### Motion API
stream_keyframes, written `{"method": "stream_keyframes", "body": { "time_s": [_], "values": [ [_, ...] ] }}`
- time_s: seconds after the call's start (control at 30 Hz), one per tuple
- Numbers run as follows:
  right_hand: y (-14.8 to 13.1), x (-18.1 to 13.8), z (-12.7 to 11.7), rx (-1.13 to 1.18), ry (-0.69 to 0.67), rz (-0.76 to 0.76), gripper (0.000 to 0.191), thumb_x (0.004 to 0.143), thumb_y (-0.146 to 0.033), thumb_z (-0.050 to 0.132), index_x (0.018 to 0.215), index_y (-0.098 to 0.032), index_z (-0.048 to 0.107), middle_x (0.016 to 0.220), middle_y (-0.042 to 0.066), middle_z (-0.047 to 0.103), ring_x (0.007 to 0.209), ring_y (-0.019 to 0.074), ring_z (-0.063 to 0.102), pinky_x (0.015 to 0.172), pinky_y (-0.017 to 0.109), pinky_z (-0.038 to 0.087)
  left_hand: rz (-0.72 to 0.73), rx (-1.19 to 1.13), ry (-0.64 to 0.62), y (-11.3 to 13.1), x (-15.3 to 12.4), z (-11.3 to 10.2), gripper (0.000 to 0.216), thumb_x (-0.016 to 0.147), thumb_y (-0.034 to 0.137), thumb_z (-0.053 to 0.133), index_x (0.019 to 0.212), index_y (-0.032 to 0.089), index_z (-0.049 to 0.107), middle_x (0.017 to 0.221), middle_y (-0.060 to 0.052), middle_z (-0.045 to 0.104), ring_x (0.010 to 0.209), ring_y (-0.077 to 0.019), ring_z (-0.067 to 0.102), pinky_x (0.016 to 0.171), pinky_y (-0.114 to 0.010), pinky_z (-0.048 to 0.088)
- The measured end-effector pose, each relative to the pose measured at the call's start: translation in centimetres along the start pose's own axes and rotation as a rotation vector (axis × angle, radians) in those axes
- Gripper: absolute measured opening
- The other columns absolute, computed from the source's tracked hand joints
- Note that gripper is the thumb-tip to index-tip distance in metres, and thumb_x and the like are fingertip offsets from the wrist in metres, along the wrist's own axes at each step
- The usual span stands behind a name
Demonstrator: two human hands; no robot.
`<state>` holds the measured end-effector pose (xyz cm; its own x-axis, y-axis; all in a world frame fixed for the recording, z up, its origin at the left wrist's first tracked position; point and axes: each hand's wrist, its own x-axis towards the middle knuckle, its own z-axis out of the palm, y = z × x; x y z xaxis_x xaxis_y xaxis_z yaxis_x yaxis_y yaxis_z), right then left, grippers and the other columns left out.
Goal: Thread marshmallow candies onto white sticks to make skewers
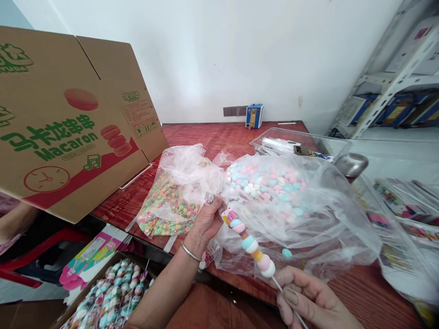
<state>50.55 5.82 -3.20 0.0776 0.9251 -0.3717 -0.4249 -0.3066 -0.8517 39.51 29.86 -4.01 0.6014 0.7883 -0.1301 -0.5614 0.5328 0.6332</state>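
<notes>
Right hand [308,297] grips threaded stick [252,246], lower right; left hand [208,220] pinches wrapper [228,216] at tip, mid-frame; wrapping apparently unfinished.

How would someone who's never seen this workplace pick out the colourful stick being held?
Find the red-brown table against the white wall, then its near edge. There, slanting down from the left hand to the right hand, is the skewer of pink, blue, white and orange pieces. Unlike the similar skewers heaped at lower left, it is held up singly.
</notes>
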Motion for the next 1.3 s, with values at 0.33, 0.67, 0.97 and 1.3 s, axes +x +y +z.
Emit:
{"method": "stream_keyframes", "body": {
  "time_s": [0.33,0.67,0.97,1.3],
  "values": [
    [1.4,1.1,1.2,-0.611,0.411,-0.371,0.032,0.095,-0.043,0.050,0.114,-0.021,0.065,0.083,0.005,0.072,0.059,0.0159,0.067,0.051,0.024,0.049,-0.071,-0.127,0.023,-1.3,-1.8,2.5,0.017,0.074,0.018,0.079,0.080,0.010,0.065,0.083,-0.005,0.068,0.080,-0.0161,0.067,0.085,-0.034,0.055],
    [3.3,3.4,1.6,-1.084,0.793,-0.867,0.016,0.097,-0.028,0.048,0.097,-0.021,0.063,0.080,0.003,0.069,0.067,0.0162,0.066,0.060,0.024,0.049,-0.161,-0.417,0.162,-2.8,-1.4,4.9,0.006,0.092,0.017,0.060,0.090,0.011,0.062,0.070,0.001,0.052,0.060,-0.0076,0.055,0.068,-0.026,0.057],
    [2.6,3.5,2.8,0.286,0.233,-0.069,0.043,0.085,-0.061,0.061,0.078,-0.019,0.059,0.052,-0.013,0.023,0.039,0.0032,0.011,0.036,0.019,0.017,-0.170,-0.364,0.097,-3.7,-1.6,5.1,0.017,0.095,0.027,0.057,0.094,0.010,0.061,0.068,0.002,0.051,0.058,-0.0071,0.052,0.067,-0.025,0.054],
    [3.0,4.2,1.3,-1.280,0.814,-1.027,0.017,0.094,-0.020,0.057,0.099,-0.015,0.072,0.063,0.002,0.062,0.057,0.0143,0.052,0.057,0.027,0.035,-0.228,-0.253,0.182,-4.5,-1.9,5.4,0.014,0.094,0.025,0.058,0.094,0.012,0.060,0.068,0.001,0.052,0.057,-0.0085,0.053,0.062,-0.025,0.052]
  ]
}}
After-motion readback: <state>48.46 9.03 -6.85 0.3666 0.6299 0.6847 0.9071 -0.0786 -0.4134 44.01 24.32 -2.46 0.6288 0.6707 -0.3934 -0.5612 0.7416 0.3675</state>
